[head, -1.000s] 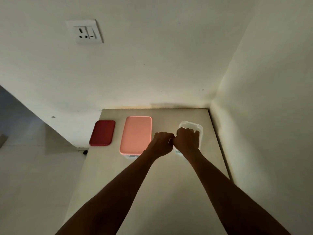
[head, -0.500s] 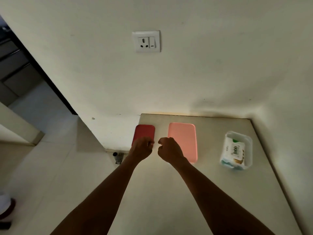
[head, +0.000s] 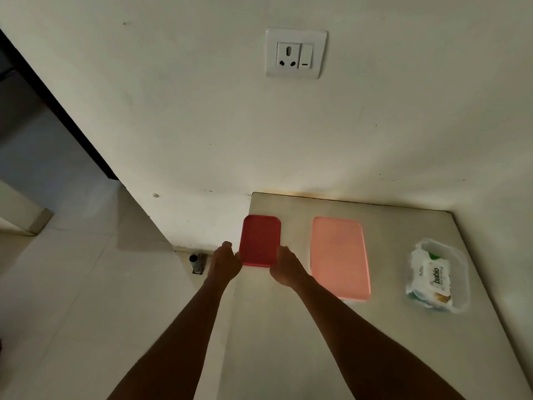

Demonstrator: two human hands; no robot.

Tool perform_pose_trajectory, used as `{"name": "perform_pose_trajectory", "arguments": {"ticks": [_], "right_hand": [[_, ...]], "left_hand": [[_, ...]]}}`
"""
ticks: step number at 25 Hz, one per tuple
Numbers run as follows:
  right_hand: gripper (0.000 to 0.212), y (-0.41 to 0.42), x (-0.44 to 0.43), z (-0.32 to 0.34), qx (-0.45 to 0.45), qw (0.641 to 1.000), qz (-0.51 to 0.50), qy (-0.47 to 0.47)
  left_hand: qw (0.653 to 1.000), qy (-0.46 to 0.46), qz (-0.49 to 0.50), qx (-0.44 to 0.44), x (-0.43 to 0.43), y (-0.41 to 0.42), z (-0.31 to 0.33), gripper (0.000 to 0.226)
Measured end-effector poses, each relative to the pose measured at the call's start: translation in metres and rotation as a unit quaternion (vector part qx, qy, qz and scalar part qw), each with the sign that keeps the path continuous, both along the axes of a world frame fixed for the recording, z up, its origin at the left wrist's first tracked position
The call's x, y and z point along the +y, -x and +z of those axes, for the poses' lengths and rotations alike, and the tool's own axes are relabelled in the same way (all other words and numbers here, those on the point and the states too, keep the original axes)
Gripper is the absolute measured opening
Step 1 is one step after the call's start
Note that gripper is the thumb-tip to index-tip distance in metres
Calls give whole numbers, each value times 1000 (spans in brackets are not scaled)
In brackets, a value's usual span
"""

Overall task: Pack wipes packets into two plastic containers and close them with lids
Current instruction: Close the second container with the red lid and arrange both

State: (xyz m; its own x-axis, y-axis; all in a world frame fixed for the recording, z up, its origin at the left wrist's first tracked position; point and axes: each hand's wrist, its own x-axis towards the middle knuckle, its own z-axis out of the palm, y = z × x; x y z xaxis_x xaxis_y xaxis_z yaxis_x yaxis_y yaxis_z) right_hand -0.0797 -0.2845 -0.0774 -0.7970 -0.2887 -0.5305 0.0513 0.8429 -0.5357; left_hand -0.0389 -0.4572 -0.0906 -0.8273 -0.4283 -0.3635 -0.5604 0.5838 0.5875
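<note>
Wipes packet (head: pixel 431 280) lies inside the clear container (head: pixel 458 272) at the right side of the table (head: pixel 288 327), well apart from both hands. Nearer in, the fingers of the left hand (head: pixel 225 262) curl against the near left corner of the dark red lid (head: pixel 260 240), and the fingers of the right hand (head: pixel 285 268) curl against its near right corner; both touch the lid's edge, though whether they truly pinch it or only rest against it cannot be told in this dim light. The red lid lies flat at the table's left edge, close to the wall.

Just to the right of the right hand lies the larger pink lid (head: pixel 339 256), also flat; a sliver of something clear shows under its near edge, too little to tell what. The pink lid sits between the red lid and the open clear container, so it lies across the straight path from one to the other.

On the packet the word "babio" reads along its length in dark letters; the smaller print beside it is too fine to read.

On the wall above is a white socket and switch plate (head: pixel 296 53). Down on the tiled floor (head: pixel 72 284), beside the table's left edge, stands a small dark metal fitting (head: pixel 197 262).
</note>
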Motion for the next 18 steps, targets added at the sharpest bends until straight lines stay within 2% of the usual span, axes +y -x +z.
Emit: {"name": "perform_pose_trajectory", "arguments": {"ticks": [3, 6, 8, 11, 13, 18], "right_hand": [[67, 14, -5, -15, -47, 997, -58, 35], [81, 21, -16, -27, -108, 990, -86, 42], [83, 21, -23, -32, -119, 984, -115, 61], [77, 21, -23, -34, -109, 963, -201, 143], [66, 21, -20, -28, -92, 952, -224, 186], [46, 18, -16, 10, 34, 954, -225, 195]], "left_hand": [[999, -41, 23, -25, -4, 15, -22, 44], [998, -53, 27, -10, 2, 23, -39, 23], [998, -52, 46, 11, 9, 21, -44, 28], [990, -81, 103, 46, 14, 14, -39, 24], [985, -93, 130, 67, 13, 9, -31, 25], [978, -98, 149, 112, 16, 3, 7, 25]]}}
